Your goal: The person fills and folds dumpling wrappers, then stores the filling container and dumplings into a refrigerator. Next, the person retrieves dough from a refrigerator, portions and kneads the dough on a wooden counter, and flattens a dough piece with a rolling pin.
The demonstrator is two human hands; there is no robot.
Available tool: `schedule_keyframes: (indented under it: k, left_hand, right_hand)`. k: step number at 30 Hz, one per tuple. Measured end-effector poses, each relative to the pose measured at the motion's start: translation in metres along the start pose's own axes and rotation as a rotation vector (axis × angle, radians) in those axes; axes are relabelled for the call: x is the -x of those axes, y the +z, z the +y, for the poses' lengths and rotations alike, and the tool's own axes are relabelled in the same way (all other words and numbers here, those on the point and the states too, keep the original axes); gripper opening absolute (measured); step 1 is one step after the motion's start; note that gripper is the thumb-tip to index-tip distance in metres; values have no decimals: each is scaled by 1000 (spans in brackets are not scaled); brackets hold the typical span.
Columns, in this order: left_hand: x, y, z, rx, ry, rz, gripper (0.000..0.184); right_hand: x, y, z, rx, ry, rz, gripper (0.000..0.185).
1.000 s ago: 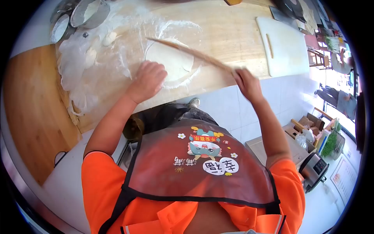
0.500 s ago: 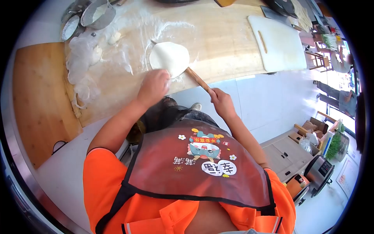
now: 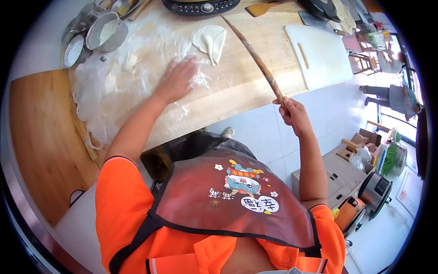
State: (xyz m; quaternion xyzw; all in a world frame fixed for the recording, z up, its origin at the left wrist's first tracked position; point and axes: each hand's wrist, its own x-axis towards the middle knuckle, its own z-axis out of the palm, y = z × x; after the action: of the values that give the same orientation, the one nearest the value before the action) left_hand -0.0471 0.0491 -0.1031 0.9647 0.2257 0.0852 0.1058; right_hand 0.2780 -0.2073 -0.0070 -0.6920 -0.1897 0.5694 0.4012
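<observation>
A slim wooden rolling pin (image 3: pixel 258 60) is raised at a slant, with my right hand (image 3: pixel 293 114) closed round its near end by the table's front edge. My left hand (image 3: pixel 179 81) is low over the floured board, its fingers apart and slightly blurred, holding nothing. Just beyond those fingertips lies a thin white sheet of dough (image 3: pixel 207 39), partly folded over itself with a ridge down the middle. Loose flour (image 3: pixel 200 81) is scattered beside the left fingers.
A white cutting board (image 3: pixel 319 57) lies on the right. At the back are a round black appliance (image 3: pixel 200 8) and a wooden spatula (image 3: pixel 260 9). Plastic film (image 3: pixel 93 91), a small dough piece (image 3: pixel 130 63) and a flour bowl (image 3: pixel 107 32) sit on the left.
The rolling pin has come out from under the dough and swung up to the right. The dough, flat before, now lies folded farther back. My left hand has opened and moved forward.
</observation>
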Motion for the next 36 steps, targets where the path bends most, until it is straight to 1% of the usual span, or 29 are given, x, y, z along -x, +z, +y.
schedule_keyframes:
  k: [1, 2, 5, 8, 9, 11, 14, 15, 16, 17, 18, 19, 20, 21, 22, 23, 25, 26, 28, 30, 32, 33, 34, 35, 36]
  left_hand:
    - [1, 1, -4, -17, -72, 51, 60]
    - [-1, 3, -8, 39, -92, 171, 52]
    - [-33, -1, 2, 57, -58, 326, 37]
    - [-71, 8, 4, 130, -208, 351, 25]
    - [-85, 5, 8, 171, -264, 328, 25]
    - [-107, -5, 20, 255, -383, 277, 25]
    - [-146, 3, 49, -30, -459, 182, 32]
    - [-184, -1, 57, 54, -483, 30, 35]
    - [-210, 39, 54, -10, -340, 301, 35]
    - [-223, 62, 54, -48, -311, 321, 36]
    - [-215, 69, 47, -55, -254, 349, 34]
    - [-207, 75, 41, -64, -197, 375, 32]
    - [-185, 62, 37, -112, -240, 254, 25]
    - [-143, 48, 22, -47, -380, 237, 15]
    - [-110, 45, 10, 103, -455, 236, 13]
    - [-112, 26, 27, 222, -513, 216, 15]
    - [-117, -3, 43, 373, -600, 62, 17]
    - [-122, -3, 49, 380, -528, 95, 16]
    - [-110, -8, 49, 388, -397, 149, 16]
    - [-110, -12, 67, 356, -146, 150, 16]
    - [-101, -26, 102, 336, 127, 150, 15]
    - [-98, -27, 117, 322, 122, 63, 12]
    - [-90, -27, 135, 255, 198, 110, 11]
    - [-80, -27, 139, 421, 163, -102, 12]
    - [-64, -36, 147, 527, 165, -193, 16]
  right_hand:
    - [-1, -1, 1, 20, -25, 37, 44]
    - [-4, -1, 7, 10, -20, 80, 44]
    - [0, 3, 28, -12, -13, 194, 42]
    - [16, 4, 54, 59, 7, 271, 41]
    - [22, 4, 61, 131, 19, 300, 41]
    - [34, 5, 74, 111, 37, 311, 41]
    - [47, -7, 97, 123, 60, 382, 40]
    - [42, -23, 100, 235, 18, 483, 34]
    - [43, -50, 114, 286, -88, 510, 31]
    - [31, -69, 165, 478, -272, 505, 31]
    - [32, -62, 176, 382, -246, 493, 33]
    - [42, -52, 152, 307, -104, 503, 33]
    - [55, -33, 136, 301, -76, 472, 35]
    - [52, -11, 131, 354, -10, 367, 37]
    - [53, 2, 132, 422, -53, 323, 37]
    - [57, 0, 132, 487, -102, 302, 38]
    - [59, -5, 143, 605, -171, 286, 37]
    - [63, -8, 138, 604, -166, 255, 37]
    - [55, 14, 137, 628, -175, 242, 42]
    - [35, 26, 125, 633, -176, 229, 44]
    - [15, 44, 112, 610, -175, 208, 45]
    - [6, 47, 109, 594, -224, 224, 45]
    - [-5, 50, 109, 565, -271, 200, 45]
    - [-33, 51, 136, 572, -336, 220, 43]
    - [-36, 53, 143, 409, -220, 110, 40]
